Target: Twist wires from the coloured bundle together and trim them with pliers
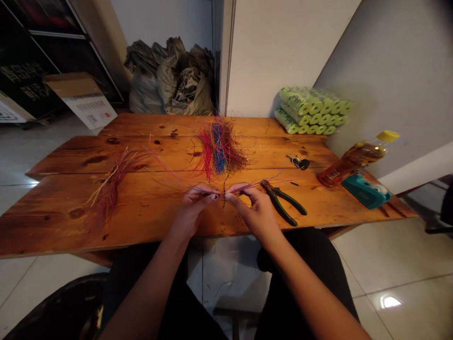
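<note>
Close together over the table's near edge, my left hand [198, 200] and my right hand [249, 200] pinch a few thin coloured wires [173, 175] between thumb and fingers. The wires stretch out past both hands, red and blue among them. Between my fingertips a thin dark beaded-looking strand [227, 178] crosses the wires at about a right angle. Just right of my right hand lie pliers [283, 200] with dark green handles. A bundle of red, blue and brown wires [220, 146] sits beyond my hands, and a looser reddish bunch [110, 189] lies to the left.
On the wooden table's [71, 156] right side are keys [299, 163], a tilted bottle [354, 160] with a yellow cap, a teal tape dispenser [367, 190] and stacked green-wrapped rolls [311, 111]. Grey sacks [171, 80] stand behind the table. A black-lined bin [56, 307] is at lower left.
</note>
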{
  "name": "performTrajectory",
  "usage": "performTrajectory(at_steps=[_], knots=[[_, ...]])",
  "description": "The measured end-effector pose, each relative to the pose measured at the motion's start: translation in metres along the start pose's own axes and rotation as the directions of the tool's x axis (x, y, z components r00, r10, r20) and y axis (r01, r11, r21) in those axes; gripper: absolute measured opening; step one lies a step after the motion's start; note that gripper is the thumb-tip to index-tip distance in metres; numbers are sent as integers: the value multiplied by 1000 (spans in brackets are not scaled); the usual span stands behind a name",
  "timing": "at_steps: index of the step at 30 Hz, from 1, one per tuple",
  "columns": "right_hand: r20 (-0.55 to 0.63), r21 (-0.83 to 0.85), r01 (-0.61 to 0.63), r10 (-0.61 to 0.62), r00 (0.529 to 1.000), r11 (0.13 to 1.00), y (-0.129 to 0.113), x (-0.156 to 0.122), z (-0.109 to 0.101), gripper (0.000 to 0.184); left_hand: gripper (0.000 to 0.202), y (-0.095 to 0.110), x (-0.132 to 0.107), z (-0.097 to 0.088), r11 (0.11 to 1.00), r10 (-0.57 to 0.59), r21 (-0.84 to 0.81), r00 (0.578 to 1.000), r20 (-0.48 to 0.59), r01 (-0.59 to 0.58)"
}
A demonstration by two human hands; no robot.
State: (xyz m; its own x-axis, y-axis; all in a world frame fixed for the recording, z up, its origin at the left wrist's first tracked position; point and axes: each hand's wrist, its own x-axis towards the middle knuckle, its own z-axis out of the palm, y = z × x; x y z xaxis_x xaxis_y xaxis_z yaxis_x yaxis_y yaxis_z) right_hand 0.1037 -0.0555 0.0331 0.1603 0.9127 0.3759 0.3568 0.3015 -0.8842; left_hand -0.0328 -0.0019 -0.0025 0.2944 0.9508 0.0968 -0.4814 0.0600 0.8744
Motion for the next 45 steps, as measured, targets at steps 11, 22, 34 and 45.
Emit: performTrajectory(at_steps=[11, 22, 34, 45], knots=[[164, -514, 365, -329, 930, 776, 0, -9, 3, 15, 6, 6, -1, 10, 973, -183, -159, 979, -94, 167], [-17, -46, 14, -14, 1000, 999, 5, 0, -2, 7, 12, 3, 0, 6, 985, 93, 152, 993, -66, -82], [1, 85, -24, 24, 1000, 996, 4, 0, -3, 4, 12, 10, -1, 1, 754, 431, 529, 901, 47, -389], [-1, -218, 139, -143, 990, 966, 3, -1, -4, 7, 6, 7, 0, -1, 847, 272, 464, 961, 42, -260]])
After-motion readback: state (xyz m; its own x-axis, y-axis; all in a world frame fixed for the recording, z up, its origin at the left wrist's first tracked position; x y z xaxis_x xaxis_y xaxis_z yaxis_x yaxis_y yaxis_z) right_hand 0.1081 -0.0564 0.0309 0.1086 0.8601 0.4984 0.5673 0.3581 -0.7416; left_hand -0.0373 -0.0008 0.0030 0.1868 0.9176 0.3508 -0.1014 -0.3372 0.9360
